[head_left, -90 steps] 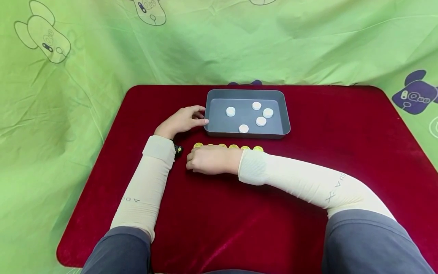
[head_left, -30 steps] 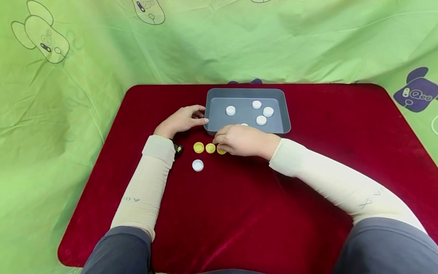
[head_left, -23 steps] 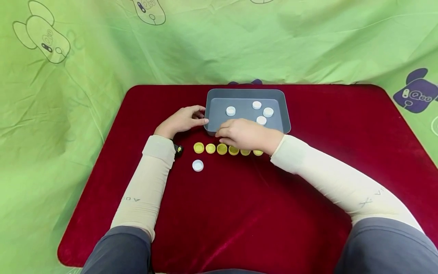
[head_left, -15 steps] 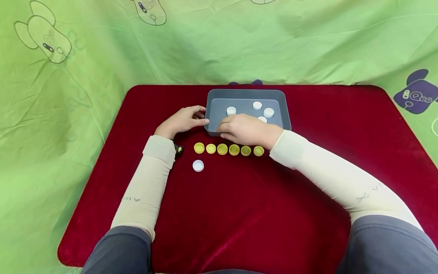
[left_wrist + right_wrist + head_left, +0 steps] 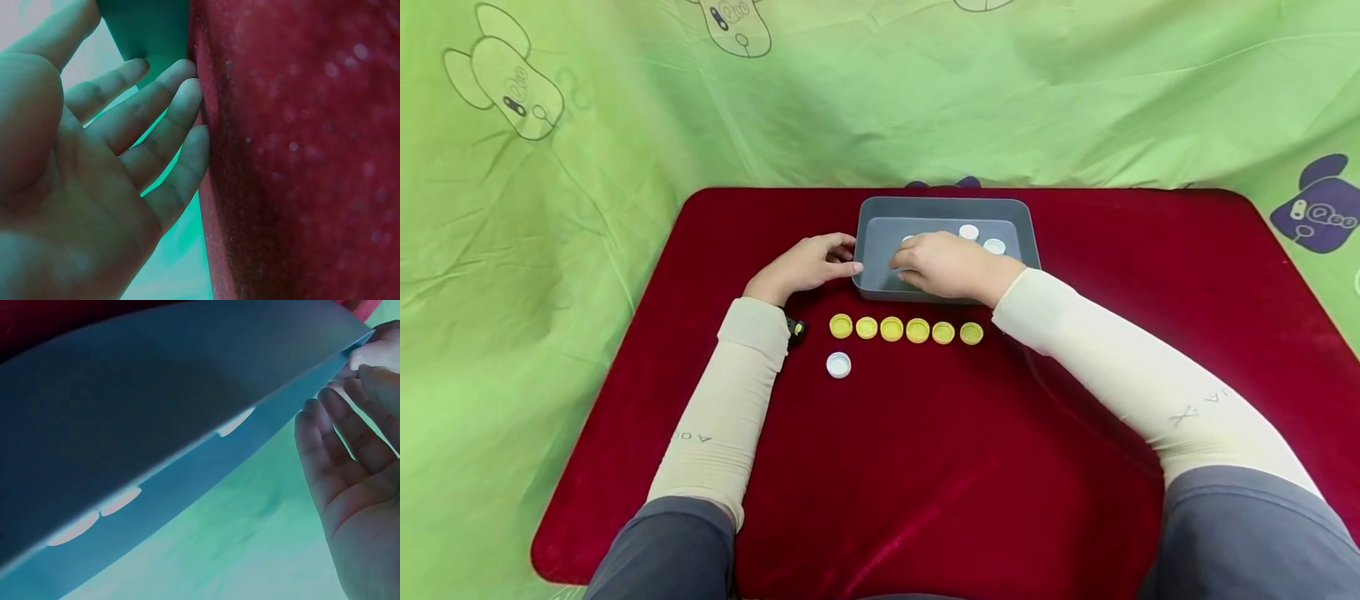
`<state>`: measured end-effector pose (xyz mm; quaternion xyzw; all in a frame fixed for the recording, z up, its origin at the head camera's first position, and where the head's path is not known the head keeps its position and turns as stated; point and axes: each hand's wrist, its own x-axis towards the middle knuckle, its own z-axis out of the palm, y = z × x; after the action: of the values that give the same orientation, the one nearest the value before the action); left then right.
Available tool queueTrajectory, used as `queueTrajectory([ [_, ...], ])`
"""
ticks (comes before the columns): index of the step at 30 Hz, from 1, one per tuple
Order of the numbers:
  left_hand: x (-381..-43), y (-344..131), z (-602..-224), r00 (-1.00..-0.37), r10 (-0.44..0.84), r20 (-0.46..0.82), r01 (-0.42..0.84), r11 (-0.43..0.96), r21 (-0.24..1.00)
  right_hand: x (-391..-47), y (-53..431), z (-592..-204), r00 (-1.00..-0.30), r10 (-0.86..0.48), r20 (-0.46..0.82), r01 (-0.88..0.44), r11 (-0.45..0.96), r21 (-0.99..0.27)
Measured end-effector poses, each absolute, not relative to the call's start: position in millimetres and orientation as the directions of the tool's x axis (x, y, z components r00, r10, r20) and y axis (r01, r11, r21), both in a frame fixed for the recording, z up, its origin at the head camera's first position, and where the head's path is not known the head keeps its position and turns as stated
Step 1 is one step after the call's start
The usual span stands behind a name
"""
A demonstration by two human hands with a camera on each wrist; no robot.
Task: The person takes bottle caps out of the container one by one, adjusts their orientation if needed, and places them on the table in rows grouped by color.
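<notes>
White caps (image 5: 968, 232) are lying inside the grey tray (image 5: 874, 250) at the upper centre of the frame, and one loose white cap (image 5: 838, 365) is sitting on the red cloth (image 5: 880, 467), left of centre. Compared with a second ago, the right hand (image 5: 951, 265) is no longer hovering over the six yellow caps (image 5: 891, 329); it is now reaching over the tray, leaving their whole row showing across the middle. The left hand (image 5: 805, 265) is staying at the tray's left edge, and the loose cap is keeping its place below the leftmost yellow one.

The right hand is covering part of the tray, so a third white cap is only peeking out behind its fingers. In the right wrist view its fingers are extending loosely, released; the left hand's fingers are also spreading loosely, its fingertips near or against the tray wall. A black device (image 5: 796, 331) is half hiding behind the left sleeve (image 5: 718, 417).

Letters on that sleeve are showing faintly, an A among them; the right sleeve (image 5: 1120, 383) is bearing an X. Lettering on the dark figure (image 5: 1318, 208) at the right edge is proving hard to read.
</notes>
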<state>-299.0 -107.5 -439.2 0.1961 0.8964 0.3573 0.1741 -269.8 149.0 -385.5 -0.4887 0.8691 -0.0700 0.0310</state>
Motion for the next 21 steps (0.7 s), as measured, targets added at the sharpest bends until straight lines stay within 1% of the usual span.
queueTrajectory([
  [7,-298,-105,-437,-0.868,0.469,-0.163,0.226,0.666,0.711,-286,154,-384,-0.579,-0.815,-0.026,-0.804,0.576,-0.148],
  [14,-297,-103,-436,-0.871,0.464,-0.162,0.223,0.665,0.712,-299,157,-381,-0.616,-0.786,-0.047,-0.776,0.617,-0.13],
  [21,-296,-104,-435,-0.867,0.464,-0.181,0.209,0.669,0.713,-305,160,-376,-0.628,-0.775,-0.067,-0.762,0.63,-0.15],
])
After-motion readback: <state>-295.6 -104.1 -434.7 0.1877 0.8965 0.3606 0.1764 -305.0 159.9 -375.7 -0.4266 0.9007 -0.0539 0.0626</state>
